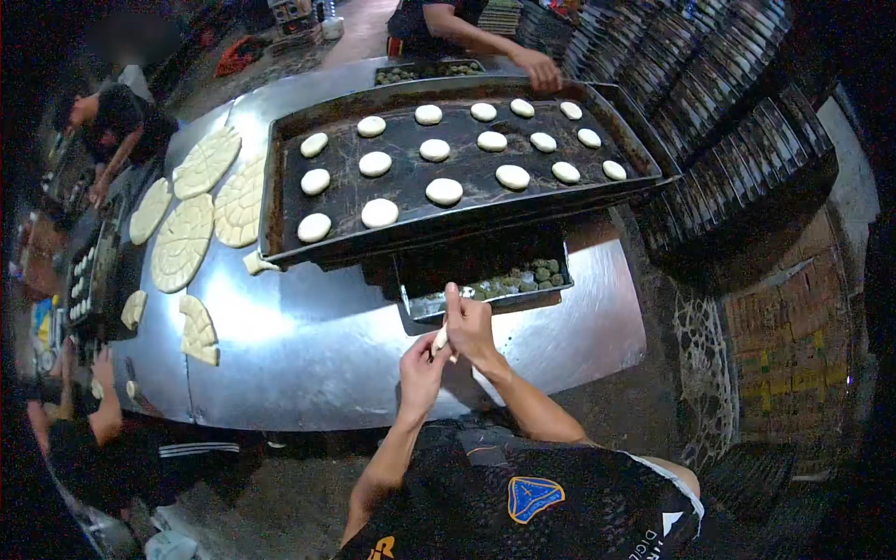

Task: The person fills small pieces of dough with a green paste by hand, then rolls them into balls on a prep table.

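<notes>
A small piece of pale dough [440, 341] is held between my two hands, above the metal table's near edge. My left hand [422, 373] grips the dough from below with its fingers closed. Closed over its upper side is my right hand [469, 329], thumb pointing up. Just beyond my hands sits a small metal tin [408, 301] with several greenish filling balls [541, 274]. Behind that, a large dark baking tray [411, 241] carries rows of round white dough pieces [444, 191]. Whether any filling is inside the held dough is hidden.
Scored flat dough sheets [183, 245] lie on the metal table [289, 373] to the left. Another person's hand [539, 69] touches the tray's far rim. More people work at left. Stacked dark trays [691, 84] and a cardboard surface [784, 327] are at right.
</notes>
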Demonstrator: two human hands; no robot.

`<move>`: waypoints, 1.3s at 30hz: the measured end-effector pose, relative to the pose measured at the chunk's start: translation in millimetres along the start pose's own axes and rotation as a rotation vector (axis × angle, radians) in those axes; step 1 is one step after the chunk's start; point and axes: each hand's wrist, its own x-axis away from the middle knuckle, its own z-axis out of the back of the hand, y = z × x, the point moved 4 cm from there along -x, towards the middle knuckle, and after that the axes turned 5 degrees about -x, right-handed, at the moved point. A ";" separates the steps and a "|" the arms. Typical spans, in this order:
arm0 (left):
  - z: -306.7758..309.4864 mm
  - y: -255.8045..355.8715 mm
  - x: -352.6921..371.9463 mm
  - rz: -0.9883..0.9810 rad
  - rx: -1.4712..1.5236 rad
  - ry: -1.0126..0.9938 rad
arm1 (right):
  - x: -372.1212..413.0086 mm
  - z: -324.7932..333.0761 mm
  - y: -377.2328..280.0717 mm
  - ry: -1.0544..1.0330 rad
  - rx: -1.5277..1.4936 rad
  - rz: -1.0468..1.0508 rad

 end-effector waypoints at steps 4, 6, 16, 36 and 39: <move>19.7 -3.1 -6.0 0.163 0.085 -0.015 | -44.5 51.5 32.5 -0.080 0.218 0.314; 36.5 -1.0 -9.0 0.118 0.156 0.028 | -71.0 109.5 43.4 0.098 0.793 0.319; 29.1 10.3 -21.0 0.191 0.193 -0.038 | -110.9 145.7 82.9 0.141 1.120 0.271; -1.0 22.1 -54.5 0.263 0.220 -0.173 | -8.8 44.1 -33.9 -0.373 0.424 0.614; 3.7 29.7 -56.4 0.267 0.273 -0.174 | -16.5 47.1 -19.7 -0.499 0.207 0.294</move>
